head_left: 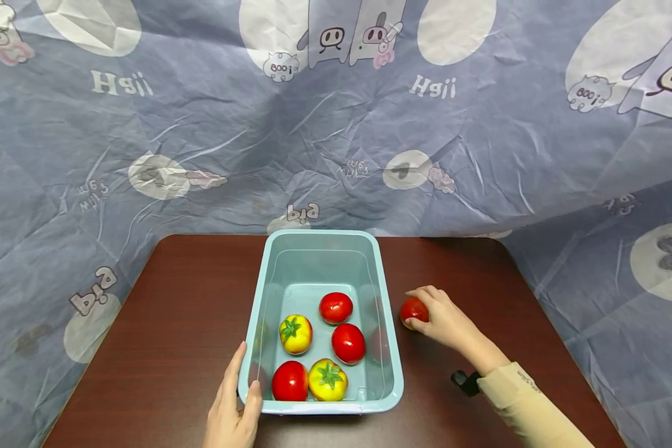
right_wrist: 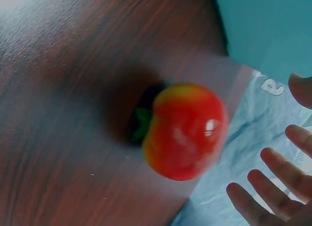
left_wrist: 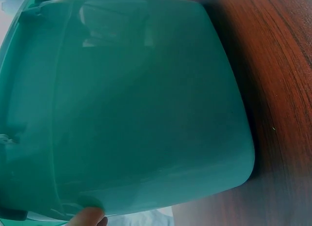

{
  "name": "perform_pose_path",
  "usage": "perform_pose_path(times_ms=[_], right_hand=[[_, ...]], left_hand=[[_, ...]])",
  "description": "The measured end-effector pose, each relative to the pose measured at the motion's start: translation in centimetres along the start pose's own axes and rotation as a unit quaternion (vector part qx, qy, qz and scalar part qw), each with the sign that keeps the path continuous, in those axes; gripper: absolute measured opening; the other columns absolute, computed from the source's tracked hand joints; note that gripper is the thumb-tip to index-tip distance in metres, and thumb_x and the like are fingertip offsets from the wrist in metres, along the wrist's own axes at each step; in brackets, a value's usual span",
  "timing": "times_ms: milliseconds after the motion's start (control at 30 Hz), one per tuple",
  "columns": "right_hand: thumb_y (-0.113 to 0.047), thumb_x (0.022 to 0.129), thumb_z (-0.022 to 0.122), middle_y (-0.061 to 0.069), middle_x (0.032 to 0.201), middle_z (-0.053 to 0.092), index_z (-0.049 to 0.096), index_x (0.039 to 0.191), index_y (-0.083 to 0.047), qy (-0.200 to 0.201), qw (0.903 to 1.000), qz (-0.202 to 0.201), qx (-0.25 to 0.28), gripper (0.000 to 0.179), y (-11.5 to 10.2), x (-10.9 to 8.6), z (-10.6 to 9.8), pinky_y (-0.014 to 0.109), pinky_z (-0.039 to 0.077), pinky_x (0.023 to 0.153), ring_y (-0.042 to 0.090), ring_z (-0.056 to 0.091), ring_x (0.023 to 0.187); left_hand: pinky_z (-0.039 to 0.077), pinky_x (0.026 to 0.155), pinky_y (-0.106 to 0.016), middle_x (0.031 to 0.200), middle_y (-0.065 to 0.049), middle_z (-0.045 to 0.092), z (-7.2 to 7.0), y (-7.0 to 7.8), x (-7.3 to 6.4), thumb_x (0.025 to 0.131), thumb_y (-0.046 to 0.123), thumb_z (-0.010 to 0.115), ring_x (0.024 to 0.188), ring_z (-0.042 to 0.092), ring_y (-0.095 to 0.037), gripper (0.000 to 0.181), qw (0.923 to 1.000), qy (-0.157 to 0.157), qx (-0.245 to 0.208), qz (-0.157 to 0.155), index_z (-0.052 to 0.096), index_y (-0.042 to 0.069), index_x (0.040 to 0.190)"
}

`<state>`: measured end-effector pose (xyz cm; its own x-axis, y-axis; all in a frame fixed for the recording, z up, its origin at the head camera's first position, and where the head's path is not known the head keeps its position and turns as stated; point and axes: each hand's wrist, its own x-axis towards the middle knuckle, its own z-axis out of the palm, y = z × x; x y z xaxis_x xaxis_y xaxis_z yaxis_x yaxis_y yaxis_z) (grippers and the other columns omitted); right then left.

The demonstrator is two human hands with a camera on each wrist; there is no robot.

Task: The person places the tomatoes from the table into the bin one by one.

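A light blue-green plastic bin [head_left: 316, 239] stands on the table, with several red and yellow toy tomatoes [head_left: 348, 343] inside. At its near left corner, my left hand [head_left: 232, 404] rests with fairly straight fingers along the left wall and the thumb by the front rim. The left wrist view shows a fingertip [left_wrist: 88, 217] touching the bin's outer wall. To the right of the bin, another toy tomato [right_wrist: 187, 133] lies on its side on the table, its green leaf against the wood. My right hand [head_left: 439, 317] hovers over this tomato, fingers spread and apart from it in the right wrist view.
The dark wooden table [head_left: 190, 311] extends on both sides of the bin. A grey-blue printed cloth [head_left: 336, 124] hangs behind and around it. A small black device [head_left: 466, 382] sits at the right wrist, by the beige sleeve [head_left: 529, 404].
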<state>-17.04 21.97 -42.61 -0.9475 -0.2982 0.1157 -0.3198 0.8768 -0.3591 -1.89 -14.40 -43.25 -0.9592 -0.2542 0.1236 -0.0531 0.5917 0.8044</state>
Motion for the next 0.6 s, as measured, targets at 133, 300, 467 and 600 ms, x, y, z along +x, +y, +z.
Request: perform_pose_path(times_ms=[133, 300, 467, 600], right_hand=[[-0.019, 0.082, 0.077, 0.019, 0.123, 0.058, 0.061, 0.126, -0.005, -0.009, 0.9999, 0.010, -0.002, 0.048, 0.9, 0.3, 0.6, 0.053, 0.054, 0.085, 0.039, 0.052, 0.111], [-0.019, 0.081, 0.078, 0.020, 0.121, 0.057, 0.061, 0.126, -0.003, -0.013, 0.9997, 0.021, -0.004, 0.050, 1.8, 0.5, 1.4, 0.054, 0.054, 0.083, 0.039, 0.051, 0.109], [-0.018, 0.079, 0.079, 0.021, 0.123, 0.055, 0.060, 0.126, -0.002, -0.016, 0.9993, 0.034, 0.001, 0.054, 2.4, 0.9, 2.2, 0.056, 0.054, 0.083, 0.041, 0.049, 0.112], [-0.019, 0.077, 0.080, 0.023, 0.126, 0.052, 0.057, 0.129, -0.001, -0.023, 0.9989, 0.041, 0.006, 0.059, 2.7, 1.2, 2.8, 0.057, 0.054, 0.083, 0.043, 0.047, 0.113]], left_hand=[[0.054, 0.082, -0.054, 0.134, -0.022, 0.056, 0.0, -0.1, 0.0, 0.095, 0.013, 0.058, 0.105, 0.063, -0.035, 0.064, 1.0000, 0.000, -0.001, 0.001, 0.035, 0.026, 0.153], [0.053, 0.082, -0.053, 0.134, -0.021, 0.057, 0.0, -0.1, 0.0, 0.094, 0.013, 0.058, 0.105, 0.063, -0.033, 0.064, 1.0000, 0.001, 0.005, 0.000, 0.035, 0.026, 0.153], [0.053, 0.082, -0.049, 0.134, -0.019, 0.058, 0.1, -0.2, 0.0, 0.094, 0.013, 0.058, 0.105, 0.064, -0.031, 0.064, 0.9999, 0.012, 0.007, 0.007, 0.036, 0.028, 0.152], [0.054, 0.078, -0.045, 0.132, -0.018, 0.060, 0.2, -0.3, -0.1, 0.094, 0.013, 0.059, 0.104, 0.065, -0.028, 0.064, 0.9995, 0.026, 0.011, 0.012, 0.037, 0.028, 0.152]])
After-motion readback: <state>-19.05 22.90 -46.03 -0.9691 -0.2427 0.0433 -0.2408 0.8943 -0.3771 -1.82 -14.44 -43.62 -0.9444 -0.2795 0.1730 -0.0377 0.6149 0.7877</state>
